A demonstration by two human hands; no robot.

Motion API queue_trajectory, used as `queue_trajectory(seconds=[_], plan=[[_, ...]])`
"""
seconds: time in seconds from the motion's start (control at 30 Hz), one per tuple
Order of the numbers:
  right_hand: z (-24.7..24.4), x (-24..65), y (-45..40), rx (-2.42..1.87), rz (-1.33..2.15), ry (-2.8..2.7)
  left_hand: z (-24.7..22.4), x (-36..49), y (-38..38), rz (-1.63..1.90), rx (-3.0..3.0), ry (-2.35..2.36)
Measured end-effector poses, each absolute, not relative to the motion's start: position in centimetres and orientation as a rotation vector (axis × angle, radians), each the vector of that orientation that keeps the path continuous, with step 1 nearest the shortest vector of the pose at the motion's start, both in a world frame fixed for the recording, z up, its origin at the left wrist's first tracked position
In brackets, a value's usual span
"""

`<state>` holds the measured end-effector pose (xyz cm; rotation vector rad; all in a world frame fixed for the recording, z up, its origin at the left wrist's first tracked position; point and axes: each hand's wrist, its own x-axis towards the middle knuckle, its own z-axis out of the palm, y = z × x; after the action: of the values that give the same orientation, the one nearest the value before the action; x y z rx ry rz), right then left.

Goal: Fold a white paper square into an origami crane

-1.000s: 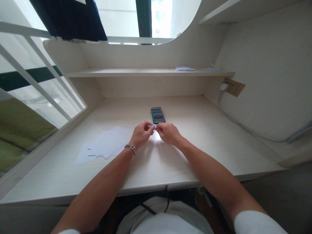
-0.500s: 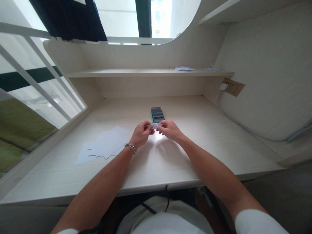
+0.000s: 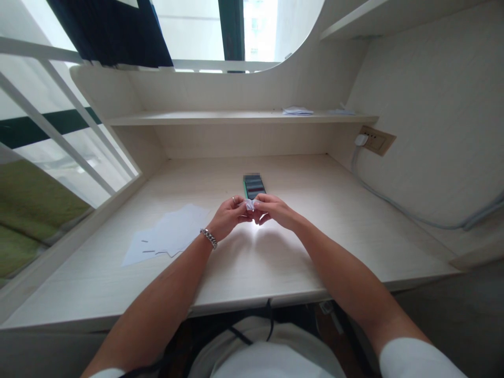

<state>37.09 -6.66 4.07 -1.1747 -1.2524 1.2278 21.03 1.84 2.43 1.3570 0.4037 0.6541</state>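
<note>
A small folded white paper (image 3: 250,205) is pinched between both hands above the middle of the desk. My left hand (image 3: 231,214), with a ring and a chain bracelet, is closed on its left side. On its right side, my right hand (image 3: 271,208) grips the paper between thumb and fingers. Just beyond the fingertips lies a phone (image 3: 255,186) with a green edge and a lit screen, its near end partly hidden by the hands.
White sheets (image 3: 173,228) lie on the desk (image 3: 354,236) to the left. Folded papers (image 3: 297,111) rest on the shelf (image 3: 236,119). A plug with a grey cable (image 3: 386,199) is in the socket (image 3: 378,140) on the right wall.
The paper looks more compact and crumpled, and its pointed ends no longer stick out. My fingers have drawn closer together around it. My left wrist has shifted slightly left.
</note>
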Motion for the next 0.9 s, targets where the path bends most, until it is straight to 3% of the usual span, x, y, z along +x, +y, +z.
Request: queue_trajectory(seconds=[0.33, 0.67, 0.9], plan=[[3.8, 37.1, -6.5, -1.121, 1.282, -1.165, 3.0, 21.0, 1.5, 0.498, 1.416, 0.473], [4.2, 37.0, -6.7, -1.228, 1.24, -1.181, 3.2, 21.1, 0.8, 0.631, 1.532, 0.54], [3.8, 36.9, -6.7, -0.931, 1.364, -1.023, 3.3, 21.1, 0.8, 0.587, 1.236, 0.378]])
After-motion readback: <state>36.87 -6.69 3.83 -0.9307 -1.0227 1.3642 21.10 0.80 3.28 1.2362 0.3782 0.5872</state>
